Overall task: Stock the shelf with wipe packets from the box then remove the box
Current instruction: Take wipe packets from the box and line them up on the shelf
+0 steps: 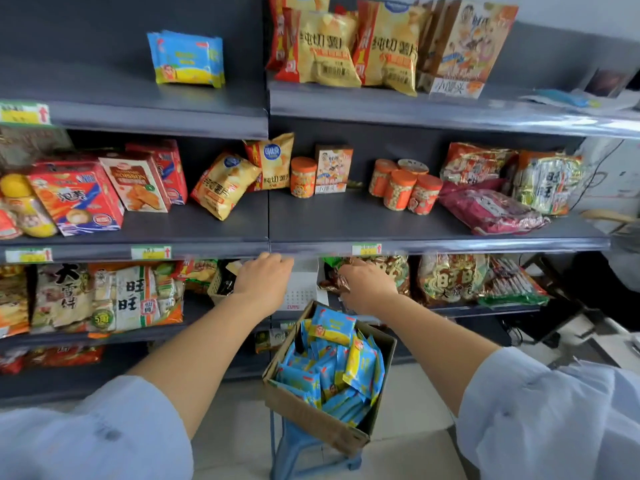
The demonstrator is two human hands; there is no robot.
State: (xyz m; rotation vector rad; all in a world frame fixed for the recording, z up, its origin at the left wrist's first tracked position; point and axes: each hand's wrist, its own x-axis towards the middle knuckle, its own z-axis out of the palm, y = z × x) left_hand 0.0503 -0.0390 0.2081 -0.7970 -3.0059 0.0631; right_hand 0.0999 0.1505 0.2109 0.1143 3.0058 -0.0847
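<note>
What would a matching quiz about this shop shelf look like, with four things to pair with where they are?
Things:
1. blue wipe packets already shelved
2. cardboard box
3. orange-lidded jars
4. blue stool

Places:
A. on the middle shelf
B. on the floor, under the box
C. on the highest shelf in view, left side
D. on top of the stool, holding many packets

Pairs: 1-C, 2-D, 3-A, 4-B
</note>
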